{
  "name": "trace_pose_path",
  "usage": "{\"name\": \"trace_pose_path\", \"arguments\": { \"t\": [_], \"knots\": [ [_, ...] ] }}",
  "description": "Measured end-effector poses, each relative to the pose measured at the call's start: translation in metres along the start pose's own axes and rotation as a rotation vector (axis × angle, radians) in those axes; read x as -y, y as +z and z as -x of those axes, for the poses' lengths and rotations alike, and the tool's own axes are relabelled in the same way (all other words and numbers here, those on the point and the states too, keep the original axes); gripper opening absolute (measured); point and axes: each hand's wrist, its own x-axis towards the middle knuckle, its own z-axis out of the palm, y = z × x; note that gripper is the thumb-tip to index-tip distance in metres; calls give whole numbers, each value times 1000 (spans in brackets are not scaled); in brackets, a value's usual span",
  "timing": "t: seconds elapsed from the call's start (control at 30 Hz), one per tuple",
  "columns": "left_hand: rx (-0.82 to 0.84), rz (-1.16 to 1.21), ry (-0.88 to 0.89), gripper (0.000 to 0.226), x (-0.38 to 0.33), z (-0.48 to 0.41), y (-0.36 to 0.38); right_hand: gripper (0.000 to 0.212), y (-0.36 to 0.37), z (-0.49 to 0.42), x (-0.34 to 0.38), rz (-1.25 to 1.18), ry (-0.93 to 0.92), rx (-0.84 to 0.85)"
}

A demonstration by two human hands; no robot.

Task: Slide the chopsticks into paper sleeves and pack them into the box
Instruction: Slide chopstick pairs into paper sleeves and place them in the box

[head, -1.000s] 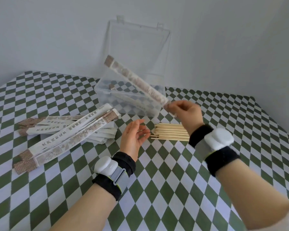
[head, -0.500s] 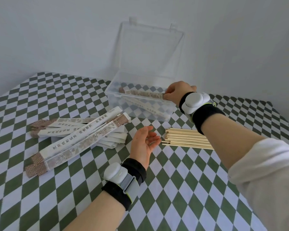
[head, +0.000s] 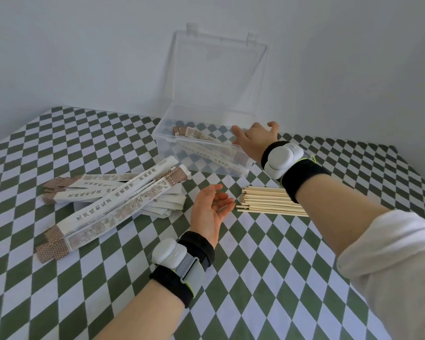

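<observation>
Just let go of a sleeved pair in the box, right hand spread empty, left hand loose and empty; free for the next chopsticks

Both hands empty, fingers loosely spread.

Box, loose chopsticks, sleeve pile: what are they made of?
Box: clear rigid plastic, glossy; the checked surface shows through its walls. Chopsticks: pale, matte sticks, probably bamboo or wood; grain too small to tell. Sleeves: printed paper, matte, lying flat with brown patterned ends.
</observation>
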Motion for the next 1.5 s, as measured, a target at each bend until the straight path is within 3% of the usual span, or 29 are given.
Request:
{"name": "trace_pose_path", "arguments": {
  "t": [0.17, 0.27, 0.5, 0.57, 0.67, 0.73, 0.83, 1.03, 1.2, 1.5],
  "knots": [
    [-13, -25, -6, 18, -2, -1, 4, 58, -7, 48, -8, -527, 85, -232],
    [-20, -53, 13, 17, -2, 0, 7, 45, 11, 87, -13, -702, 84, -337],
    [26, -260, 101, 8, -25, 9, 2, 39, 52, 153, -35, -804, 176, -185],
    [-19, -565, 288, 7, -46, 8, -8, 39, 60, 164, -42, -794, 164, -165],
    [-112, -1309, 674, 13, -80, -5, -31, 41, 63, 169, -45, -748, 135, -127],
    [-140, -1697, 687, 24, -95, -14, -47, 42, 64, 169, -45, -758, 133, -111],
    [-157, -1948, 536, 39, -104, -18, -61, 42, 64, 170, -45, -798, 153, -105],
    [16, -1954, 539, 38, -115, -16, -62, 44, 66, 167, -39, -864, 190, -106],
    [116, -1930, 688, 38, -116, -13, -50, 43, 67, 171, -39, -896, 233, -95],
    [420, -1818, 888, 32, -80, 4, -2, 10, 64, 167, -33, -1094, 94, -62]
  ]
}}
